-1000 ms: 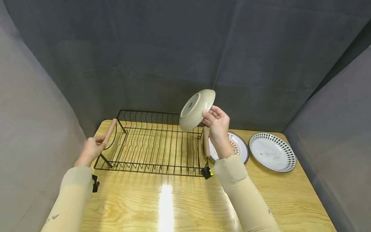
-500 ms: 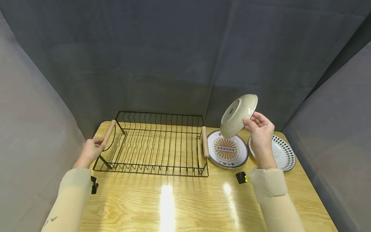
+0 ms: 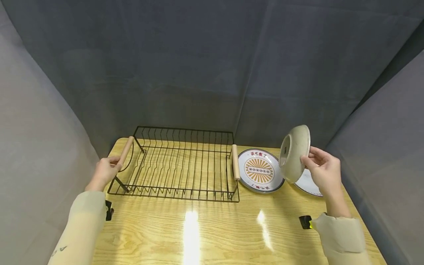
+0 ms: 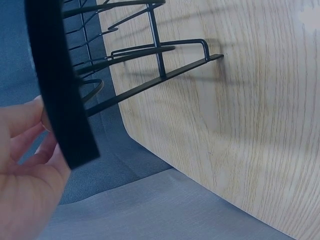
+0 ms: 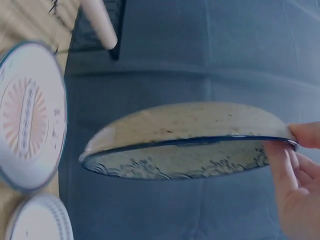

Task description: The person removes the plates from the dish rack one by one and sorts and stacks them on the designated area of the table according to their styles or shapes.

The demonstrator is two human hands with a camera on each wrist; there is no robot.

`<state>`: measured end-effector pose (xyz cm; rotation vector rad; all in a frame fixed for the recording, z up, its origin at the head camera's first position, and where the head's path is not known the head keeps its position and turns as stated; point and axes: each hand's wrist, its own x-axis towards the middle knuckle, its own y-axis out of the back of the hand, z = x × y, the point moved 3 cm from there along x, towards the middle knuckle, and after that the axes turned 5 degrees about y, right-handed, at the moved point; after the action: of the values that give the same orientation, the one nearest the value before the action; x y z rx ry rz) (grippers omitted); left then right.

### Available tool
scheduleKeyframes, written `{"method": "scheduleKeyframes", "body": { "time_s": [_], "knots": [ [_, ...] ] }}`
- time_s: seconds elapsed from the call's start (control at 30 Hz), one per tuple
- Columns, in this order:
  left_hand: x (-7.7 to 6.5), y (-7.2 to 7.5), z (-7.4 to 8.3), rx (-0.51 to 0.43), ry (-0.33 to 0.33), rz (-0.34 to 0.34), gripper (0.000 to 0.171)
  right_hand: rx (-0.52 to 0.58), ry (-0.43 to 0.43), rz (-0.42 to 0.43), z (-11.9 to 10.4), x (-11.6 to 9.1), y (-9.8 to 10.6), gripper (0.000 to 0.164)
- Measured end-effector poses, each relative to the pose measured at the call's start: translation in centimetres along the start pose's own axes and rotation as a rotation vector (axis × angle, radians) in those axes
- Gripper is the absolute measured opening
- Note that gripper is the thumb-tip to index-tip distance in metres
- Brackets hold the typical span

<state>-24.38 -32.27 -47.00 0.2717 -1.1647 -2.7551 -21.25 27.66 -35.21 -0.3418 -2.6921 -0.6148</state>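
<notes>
My right hand (image 3: 322,169) pinches the rim of a cream plate (image 3: 296,152), tilted on edge above the table's right side. Blue wave patterns line its inner face (image 5: 200,162) in the right wrist view, and the thumb is on the outer side. At the far left, my left hand (image 3: 105,171) grips the wooden handle (image 3: 127,151) of a black wire dish rack (image 3: 185,197). A black strip in the left wrist view partly covers that grip. Between the rack's slots stands no dish.
Just right of the rack's other wooden handle (image 3: 235,162) lies a white plate with an orange sunburst (image 3: 260,171). Another white plate (image 3: 308,183) is partly hidden behind the held one. Grey curtains (image 3: 185,73) enclose the wooden table (image 3: 159,228) at the back and sides.
My right hand has carried the cream plate rightward from over the rack, past the sunburst plate, then lower, tipping it more upright. My left hand stays on the handle.
</notes>
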Motion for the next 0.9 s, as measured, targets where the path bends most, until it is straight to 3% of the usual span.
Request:
{"method": "scheduleKeyframes", "body": {
  "time_s": [0.1,0.27,0.43,0.8,0.9],
  "knots": [
    [-0.1,0.0,0.0,-0.005,0.002,-0.003,0.044,-0.191,0.02,-0.07,0.2,-0.8,1.1,0.035],
    [-0.2,0.0,0.1,-0.008,-0.002,-0.003,0.044,-0.339,0.03,-0.179,0.6,-2.2,2.9,0.038],
    [-0.2,0.0,0.2,-0.001,-0.01,0.003,0.043,-0.477,0.09,-0.232,1.1,-3.6,4.1,0.034],
    [-0.1,-0.1,0.1,0.01,-0.015,0.006,0.043,-0.674,0.107,-0.317,3.3,-7.0,4.6,0.028],
    [-0.1,-0.1,0.1,0.014,-0.024,0.008,0.043,-0.708,0.151,-0.3,3.8,-7.8,4.5,0.025]
  ]
}}
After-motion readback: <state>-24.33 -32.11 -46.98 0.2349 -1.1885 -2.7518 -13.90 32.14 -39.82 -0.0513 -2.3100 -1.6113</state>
